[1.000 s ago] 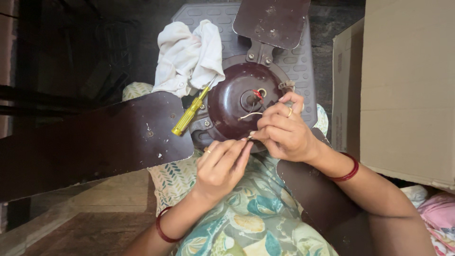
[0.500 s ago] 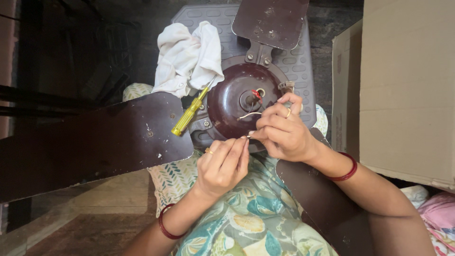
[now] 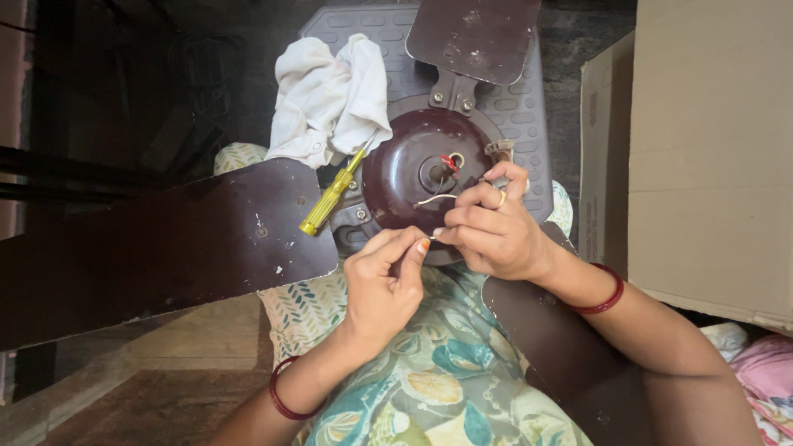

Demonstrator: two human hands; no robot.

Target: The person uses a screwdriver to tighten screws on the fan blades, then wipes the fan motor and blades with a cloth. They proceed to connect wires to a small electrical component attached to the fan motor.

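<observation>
Two hands are seen meeting over a lap draped in leaf-printed cloth (image 3: 429, 388). The left hand (image 3: 384, 281) is pinched shut on the free end of a pale wire (image 3: 435, 198), thumb and forefinger pressed together; the right hand (image 3: 487, 227), ringed and closed, is held just beside it, fingertips nipped on the same wire a little farther along. Red bangles are worn on both wrists.

From that shared pinch the wire is led up and away, its long axis running from the fingertips toward the hub centre, where a red wire (image 3: 447, 163) is also seen emerging. The wire's root thus lies ahead of both hands, and the right hand is the nearer to it, partly laid over the rim.

Beyond the hands, a brown fan motor (image 3: 409, 161) is rested on a grey stool (image 3: 520, 107), with one blade (image 3: 157, 248) stretched out to the left and another (image 3: 475, 33) pointed away. A yellow screwdriver (image 3: 330, 196) is propped against the motor's left edge, tip toward a white rag (image 3: 326, 95). A cardboard box (image 3: 702, 149) is stood at the right.
</observation>
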